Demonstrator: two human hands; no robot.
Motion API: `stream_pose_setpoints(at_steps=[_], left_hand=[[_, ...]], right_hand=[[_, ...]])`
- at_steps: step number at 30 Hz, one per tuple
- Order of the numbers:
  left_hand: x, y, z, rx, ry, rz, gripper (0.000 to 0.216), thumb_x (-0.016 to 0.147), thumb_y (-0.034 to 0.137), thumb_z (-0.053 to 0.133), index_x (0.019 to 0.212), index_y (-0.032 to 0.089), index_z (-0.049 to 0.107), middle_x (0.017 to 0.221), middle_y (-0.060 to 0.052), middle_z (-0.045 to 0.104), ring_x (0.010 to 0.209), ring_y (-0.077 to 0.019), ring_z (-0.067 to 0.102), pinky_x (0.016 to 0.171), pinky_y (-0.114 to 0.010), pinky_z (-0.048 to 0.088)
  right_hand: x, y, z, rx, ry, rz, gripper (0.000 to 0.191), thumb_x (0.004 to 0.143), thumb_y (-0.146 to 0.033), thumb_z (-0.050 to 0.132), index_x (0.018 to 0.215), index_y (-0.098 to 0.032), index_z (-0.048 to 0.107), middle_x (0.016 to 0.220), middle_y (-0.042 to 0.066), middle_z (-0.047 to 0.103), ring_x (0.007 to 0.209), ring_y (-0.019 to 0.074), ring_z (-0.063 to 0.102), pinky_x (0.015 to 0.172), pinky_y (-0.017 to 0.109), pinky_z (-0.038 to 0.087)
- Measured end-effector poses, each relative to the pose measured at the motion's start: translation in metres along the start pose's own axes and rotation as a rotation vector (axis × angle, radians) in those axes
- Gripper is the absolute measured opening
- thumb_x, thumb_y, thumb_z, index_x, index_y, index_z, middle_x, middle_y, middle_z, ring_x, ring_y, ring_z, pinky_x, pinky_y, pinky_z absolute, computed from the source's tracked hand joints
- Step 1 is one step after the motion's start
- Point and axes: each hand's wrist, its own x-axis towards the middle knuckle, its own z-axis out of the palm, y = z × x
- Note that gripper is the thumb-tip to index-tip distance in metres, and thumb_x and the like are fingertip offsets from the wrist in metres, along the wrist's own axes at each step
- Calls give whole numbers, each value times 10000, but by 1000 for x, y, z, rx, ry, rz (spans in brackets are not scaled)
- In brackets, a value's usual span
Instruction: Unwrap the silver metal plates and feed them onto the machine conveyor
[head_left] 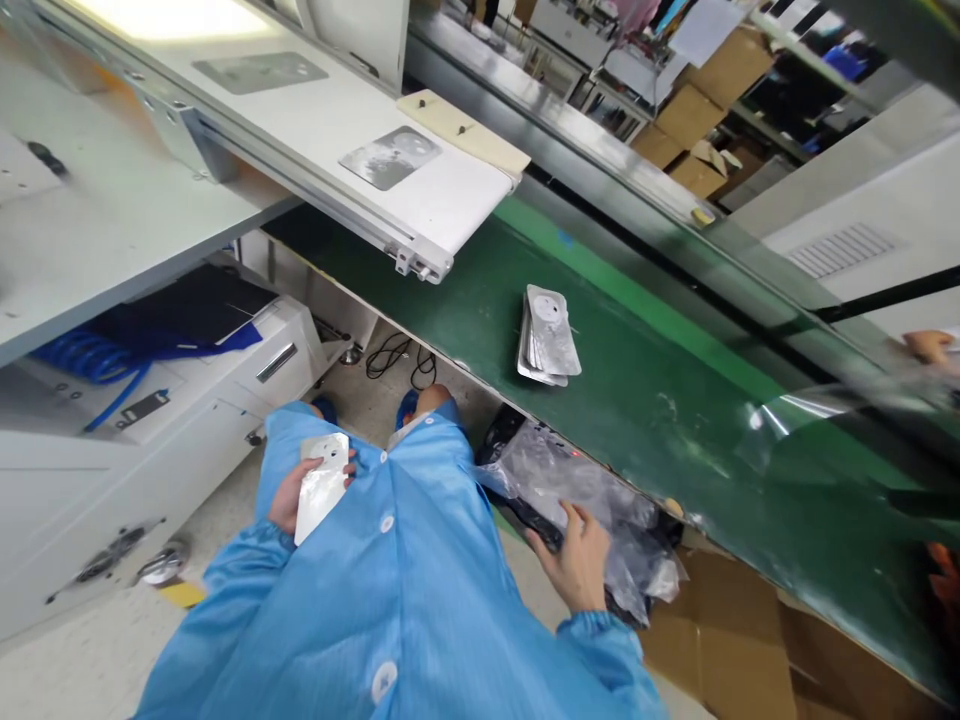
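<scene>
My left hand [289, 495] is closed round a silvery white pouch [321, 485], held upright against my blue coat at my lap. My right hand [579, 558] reaches to the right below the belt's edge and grips a dark flat item [534, 520] among clear plastic bags [581, 490] in a cardboard box [720, 630]. A small stack of silver pouches [547, 335] lies on the green conveyor belt [675, 400] in front of me, out of both hands' reach.
A white machine with an outfeed belt [450, 200] carries one more pouch [390, 157] at upper left. A white cabinet [150, 430] with blue coiled hose stands at left. Another person's hand [930, 345] shows at far right. Cardboard boxes are stacked beyond the belt.
</scene>
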Motion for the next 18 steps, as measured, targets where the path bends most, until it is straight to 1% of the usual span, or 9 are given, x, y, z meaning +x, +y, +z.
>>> stream_pose_setpoints(at_steps=[3,5,6,8,11,13,15,17,18], left_hand=[[-1,0,-1,3,-1,1,370,962,231,431,1179,55,675,853,-53,692,716,-192,692,686,-267,566],[-1,-1,-4,-5,5,5,345,942,223,465,1163,67,679,845,-53,696,726,-205,702,691,-277,574],[-1,-2,-6,-10,9,8,332,932,220,478,1150,77,683,832,-52,697,727,-212,705,690,-282,578],[-1,-3,-9,-24,14,15,313,920,222,490,1129,100,688,810,-50,696,744,-226,713,698,-295,587],[-1,-5,-13,-40,11,26,308,913,227,496,1126,112,686,809,-50,695,801,-249,726,732,-312,597],[0,-4,-14,-44,3,29,307,910,226,511,1134,101,679,831,-57,699,833,-261,732,751,-323,599],[3,-4,-15,-45,-10,28,307,899,224,536,1137,87,672,858,-69,708,831,-260,734,748,-324,601],[6,-3,-16,-45,-21,25,308,873,218,566,1130,84,669,881,-83,720,804,-245,735,733,-314,604],[9,-3,-17,-45,-26,25,309,858,217,576,1122,86,669,881,-84,725,784,-234,735,724,-307,604]], right_hand=[[42,-50,-8,218,-43,-242,413,932,-427,573,1291,-224,606,1307,197,532,1219,364,512,1021,512,445],[63,-65,-2,349,-149,-332,317,974,-399,517,1201,-242,673,1263,161,588,1187,318,553,1001,460,479],[70,-66,4,417,-208,-339,301,992,-392,484,1138,-238,698,1199,141,632,1134,289,590,975,430,500],[75,-56,16,515,-278,-250,335,1012,-402,432,1016,-221,714,1025,99,701,983,233,655,900,363,532],[72,-22,29,456,-218,41,434,998,-467,382,955,-191,714,900,101,731,848,220,683,817,331,540],[69,0,33,348,-161,198,513,979,-495,343,917,-163,729,886,154,731,840,253,684,819,385,533],[70,13,32,266,-154,300,554,962,-508,337,841,-153,743,883,208,721,880,307,679,844,487,510],[75,16,24,190,-169,398,532,936,-508,395,804,-139,755,914,256,712,957,373,662,863,601,464],[78,14,17,128,-192,462,509,925,-494,430,835,-122,767,965,281,706,1016,407,644,877,640,439]])
